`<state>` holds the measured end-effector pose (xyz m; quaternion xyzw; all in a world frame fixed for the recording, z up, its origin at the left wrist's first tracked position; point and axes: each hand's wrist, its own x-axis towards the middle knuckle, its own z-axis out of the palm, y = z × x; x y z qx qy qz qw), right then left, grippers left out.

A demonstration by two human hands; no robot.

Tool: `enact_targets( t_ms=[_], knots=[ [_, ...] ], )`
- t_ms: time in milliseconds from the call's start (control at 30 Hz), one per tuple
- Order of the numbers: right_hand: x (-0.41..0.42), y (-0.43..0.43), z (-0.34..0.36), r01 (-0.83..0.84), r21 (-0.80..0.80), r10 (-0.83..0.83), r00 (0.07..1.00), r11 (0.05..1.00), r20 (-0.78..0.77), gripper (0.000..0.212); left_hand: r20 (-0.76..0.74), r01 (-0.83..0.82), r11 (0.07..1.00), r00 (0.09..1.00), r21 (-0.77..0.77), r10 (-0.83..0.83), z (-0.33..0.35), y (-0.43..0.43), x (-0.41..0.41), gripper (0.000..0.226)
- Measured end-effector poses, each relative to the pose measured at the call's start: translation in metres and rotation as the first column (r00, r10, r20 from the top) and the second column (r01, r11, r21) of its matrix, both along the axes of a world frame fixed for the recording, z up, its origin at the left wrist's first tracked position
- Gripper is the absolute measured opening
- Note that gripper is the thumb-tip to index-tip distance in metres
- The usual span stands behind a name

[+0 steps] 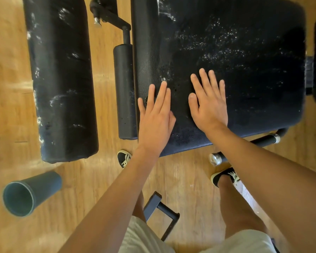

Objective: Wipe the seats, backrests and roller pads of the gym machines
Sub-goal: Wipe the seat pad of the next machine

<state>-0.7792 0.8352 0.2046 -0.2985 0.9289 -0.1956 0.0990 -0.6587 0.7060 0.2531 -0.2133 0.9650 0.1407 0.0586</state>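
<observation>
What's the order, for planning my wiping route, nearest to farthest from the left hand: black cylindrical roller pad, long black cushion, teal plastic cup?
1. Black cylindrical roller pad, just left of the left hand.
2. Long black cushion, farther left.
3. Teal plastic cup, floor, lower left.

Dark green tube (pixel 31 193) on the wooden floor (pixel 7 70)

1. We see left hand (pixel 156 117) and right hand (pixel 209 105) flat, fingers straight, on black seat pad (pixel 244 61), white flecks on it.
2. Roller pad (pixel 124 92) just beside it; narrower pad (pixel 60 79) further left.
</observation>
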Motion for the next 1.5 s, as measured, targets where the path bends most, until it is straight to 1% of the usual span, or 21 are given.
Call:
enact_targets(
  t_ms=[100,300,533,633,700,767,833,900,1067,1133,1233,1400,1500],
  knots=[
    [0.000,0.000,0.000,0.003,-0.006,-0.003,1.000,1.000,-0.005,0.053,-0.020,-0.014,1.000,1.000,0.017,0.014,0.000,0.008,0.012,0.060],
    [-0.001,0.000,-0.001,0.006,-0.027,-0.007,1.000,1.000,-0.006,0.052,-0.013,-0.009,1.000,1.000,0.015,0.009,-0.002,0.046,0.076,0.059],
    [-0.001,0.000,-0.003,0.001,-0.019,-0.001,1.000,1.000,0.010,0.053,-0.018,0.024,1.000,1.000,-0.013,-0.025,-0.005,0.034,0.061,0.058],
    [-0.003,-0.001,-0.004,-0.001,-0.016,0.001,1.000,1.000,0.019,0.054,-0.079,0.000,1.000,0.997,0.018,0.002,-0.003,0.032,0.056,0.058],
    [-0.004,0.001,-0.003,0.005,-0.042,-0.003,0.999,0.999,0.041,0.054,-0.157,-0.012,0.996,0.987,0.092,0.027,-0.003,0.027,0.049,0.058],
    [-0.008,0.000,-0.003,0.019,-0.075,-0.015,0.998,0.997,0.059,0.054,-0.247,-0.011,0.991,0.968,0.136,0.044,-0.003,0.017,0.037,0.058],
    [-0.018,-0.007,-0.001,0.069,-0.089,-0.062,0.995,0.994,0.084,0.056,-0.311,-0.015,0.993,0.949,0.113,0.050,-0.007,0.006,0.021,0.058],
    [-0.035,-0.020,0.001,0.137,-0.088,-0.127,0.986,0.987,0.106,0.058,-0.345,-0.036,0.995,0.936,0.096,0.067,-0.010,-0.004,0.006,0.057],
    [-0.079,-0.061,0.004,0.208,-0.030,-0.203,0.973,0.978,0.106,0.054,-0.393,-0.134,0.984,0.904,0.119,0.171,-0.012,-0.036,-0.049,0.064],
    [-0.082,-0.068,0.002,0.247,-0.008,-0.245,0.965,0.969,0.098,0.055,-0.421,-0.168,0.978,0.884,0.125,0.206,-0.011,-0.052,-0.081,0.060],
    [-0.080,-0.068,0.000,0.260,-0.004,-0.259,0.963,0.966,0.069,0.059,-0.444,-0.185,0.976,0.869,0.116,0.217,-0.011,-0.076,-0.133,0.056],
    [-0.080,-0.069,-0.001,0.280,-0.025,-0.277,0.958,0.960,0.069,0.060,-0.438,-0.216,0.958,0.855,0.190,0.279,-0.011,-0.118,-0.210,0.051],
    [-0.078,-0.069,-0.003,0.285,-0.035,-0.283,0.958,0.958,0.048,0.059,-0.432,-0.237,0.950,0.849,0.201,0.304,-0.010,-0.139,-0.245,0.046]
  ],
)
